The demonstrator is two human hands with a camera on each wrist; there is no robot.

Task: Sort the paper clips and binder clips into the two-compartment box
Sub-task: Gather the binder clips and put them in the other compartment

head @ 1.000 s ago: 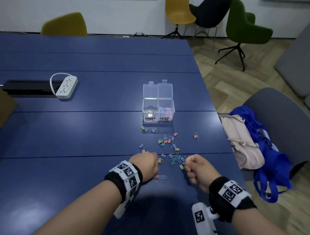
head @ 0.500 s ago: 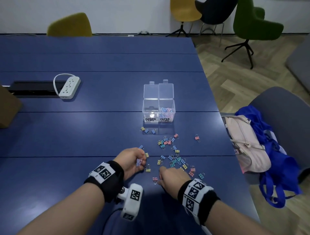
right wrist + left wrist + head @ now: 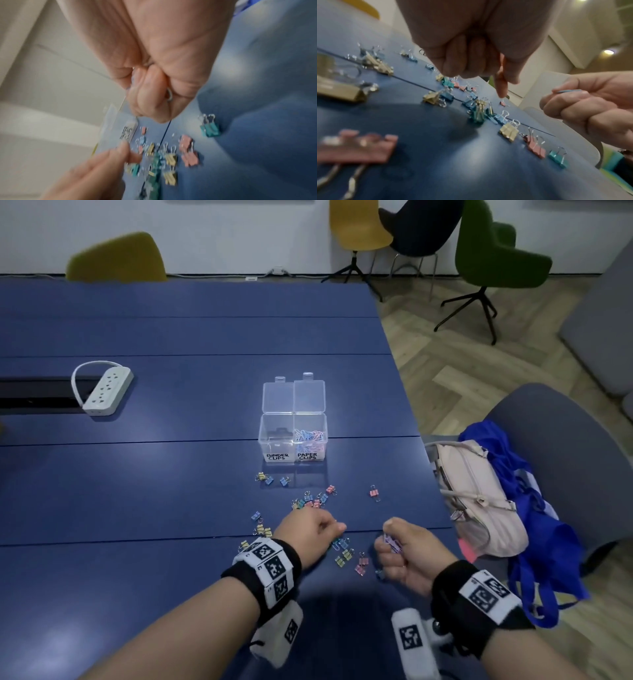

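A clear two-compartment box (image 3: 293, 416) stands open mid-table. Pastel paper clips (image 3: 308, 436) fill its right half, labelled PAPER CLIPS; the left half is labelled BINDER CLIPS (image 3: 277, 456). Small coloured binder clips (image 3: 344, 556) (image 3: 508, 130) (image 3: 188, 155) lie scattered in front of it. My left hand (image 3: 337, 528) (image 3: 502, 93) (image 3: 130, 152) hovers over them, three fingers curled, index and thumb pointing down together; nothing shows in it. My right hand (image 3: 388, 542) (image 3: 556, 93) (image 3: 149, 108) is a fist above the table, holding thin paper clips (image 3: 392, 542) (image 3: 568, 91) (image 3: 169, 94).
A white power strip (image 3: 108, 392) lies far left beside a dark cable slot (image 3: 34, 395). Just past the table's right edge a pink bag (image 3: 479, 498) and a blue bag (image 3: 534, 508) lie on a grey chair (image 3: 565, 440). More chairs stand beyond.
Both hands have moved to the right. The right hand left the front of the pile and now holds paper clips; the loose paper clip near the front edge is gone from the table.
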